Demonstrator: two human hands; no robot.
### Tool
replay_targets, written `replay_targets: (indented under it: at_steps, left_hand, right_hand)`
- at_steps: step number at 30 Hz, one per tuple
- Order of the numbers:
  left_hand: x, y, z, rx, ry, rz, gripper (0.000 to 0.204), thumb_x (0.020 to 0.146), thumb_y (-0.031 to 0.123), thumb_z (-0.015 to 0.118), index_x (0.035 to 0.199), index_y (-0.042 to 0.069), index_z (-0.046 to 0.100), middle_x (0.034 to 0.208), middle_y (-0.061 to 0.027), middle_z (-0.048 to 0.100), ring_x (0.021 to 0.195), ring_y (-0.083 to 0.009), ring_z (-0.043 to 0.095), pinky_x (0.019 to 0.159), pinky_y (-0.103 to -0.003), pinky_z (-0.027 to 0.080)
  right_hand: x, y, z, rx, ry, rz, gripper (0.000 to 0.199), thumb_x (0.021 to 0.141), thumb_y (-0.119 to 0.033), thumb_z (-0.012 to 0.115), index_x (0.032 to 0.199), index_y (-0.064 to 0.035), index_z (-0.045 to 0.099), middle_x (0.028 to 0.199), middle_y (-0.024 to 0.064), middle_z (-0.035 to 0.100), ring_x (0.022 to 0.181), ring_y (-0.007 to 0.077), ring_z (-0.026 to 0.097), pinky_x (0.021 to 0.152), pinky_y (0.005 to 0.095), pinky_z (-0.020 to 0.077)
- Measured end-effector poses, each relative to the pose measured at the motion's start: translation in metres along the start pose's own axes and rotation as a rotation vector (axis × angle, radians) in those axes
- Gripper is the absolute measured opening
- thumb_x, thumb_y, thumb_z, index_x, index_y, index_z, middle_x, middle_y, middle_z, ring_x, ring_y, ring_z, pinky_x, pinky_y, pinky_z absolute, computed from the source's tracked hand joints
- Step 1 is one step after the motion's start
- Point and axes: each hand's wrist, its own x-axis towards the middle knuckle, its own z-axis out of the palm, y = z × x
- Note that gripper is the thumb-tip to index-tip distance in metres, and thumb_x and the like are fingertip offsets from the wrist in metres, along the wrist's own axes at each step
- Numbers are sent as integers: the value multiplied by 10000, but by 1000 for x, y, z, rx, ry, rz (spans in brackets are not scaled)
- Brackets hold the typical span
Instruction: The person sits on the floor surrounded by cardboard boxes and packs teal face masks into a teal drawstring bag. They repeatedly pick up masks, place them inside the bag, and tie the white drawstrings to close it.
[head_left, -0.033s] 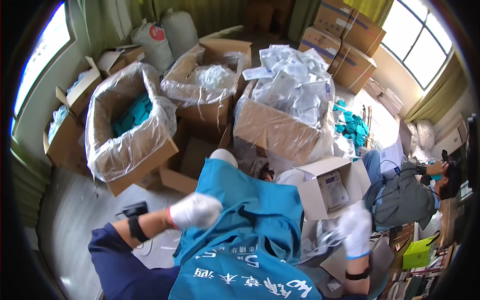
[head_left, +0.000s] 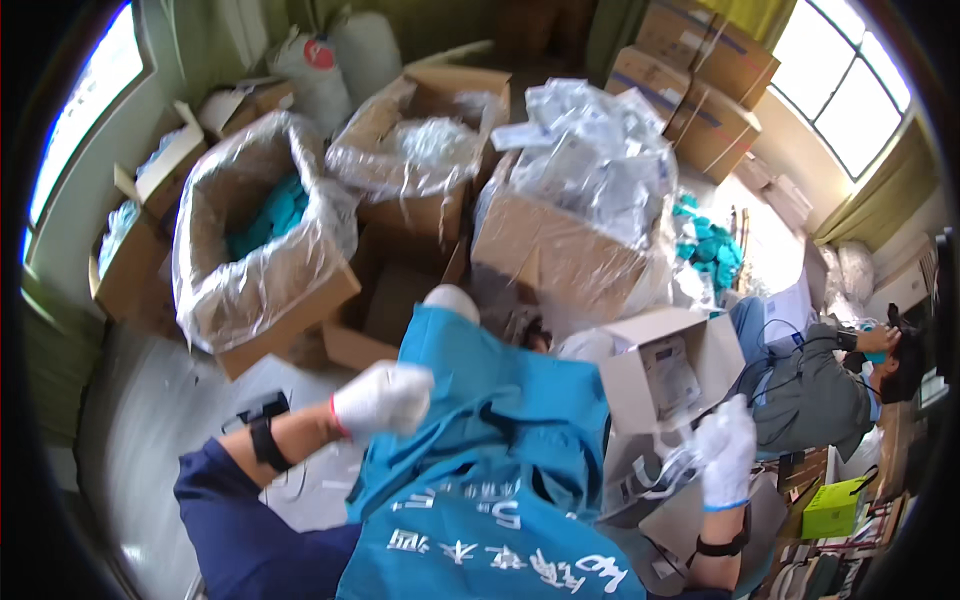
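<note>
My left hand (head_left: 382, 398), in a white glove, is curled closed above the blue apron (head_left: 495, 375) over my lap. Motion blurs it, so whatever its fingers may hold cannot be made out. On the right, my right hand (head_left: 727, 455), also gloved in white, is closed around a loose bunch of thin white strips (head_left: 668, 468) that dangle to its left. Just beyond that hand lies an open white carton (head_left: 622, 385) on its side, with flat printed packets (head_left: 670, 375) inside.
Ahead stand a plastic-lined box (head_left: 290, 290) with teal pieces, another lined box (head_left: 400, 160) with white material, and a carton (head_left: 545, 245) heaped with clear packets. At right sits another person (head_left: 810, 385). Stacked cartons (head_left: 710, 130) are behind.
My left hand has shifted slightly left and up. My right hand has moved a little right and up with the white strips. The whole view has tilted slightly.
</note>
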Motion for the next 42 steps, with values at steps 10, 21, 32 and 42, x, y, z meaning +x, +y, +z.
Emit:
replay_targets:
  at_steps: [10, 21, 32, 42]
  left_hand:
    - [92, -68, -158, -601, -89, 9, 270, 1001, 263, 494, 777, 121, 543, 810, -9, 600, 760, -133, 573, 640, -273, 460]
    - [134, 2, 24, 1092, 485, 801, 300, 859, 201, 690, 1099, 25, 652, 1026, -150, 661, 997, -301, 634, 899, -364, 493]
    - [194, -99, 55, 611, 390, 484, 280, 838, -76, 508, 1039, 63, 643, 991, -151, 686, 927, -230, 669, 818, -291, 510]
    - [208, 35, -91, 1829, -21, 568, 251, 994, 107, 414, 987, 53, 658, 913, -164, 695, 812, -283, 667, 759, -385, 529]
  right_hand:
    - [10, 116, -30, 60, -31, 371, 420, 1038, -415, 465, 738, -128, 399, 653, 51, 427, 512, 154, 418, 380, 306, 340]
    - [82, 166, 49, 522, -357, 377, 283, 1054, -300, 432, 999, -57, 567, 1277, 198, 560, 1109, 342, 568, 938, 491, 480]
    - [72, 194, 65, 461, -370, 414, 427, 1006, -283, 549, 1333, -15, 488, 1348, 180, 535, 1222, 292, 553, 1049, 418, 451]
    - [51, 205, 10, 630, -139, 660, 192, 953, -250, 615, 965, -64, 571, 869, 34, 493, 822, 172, 533, 734, 315, 460]
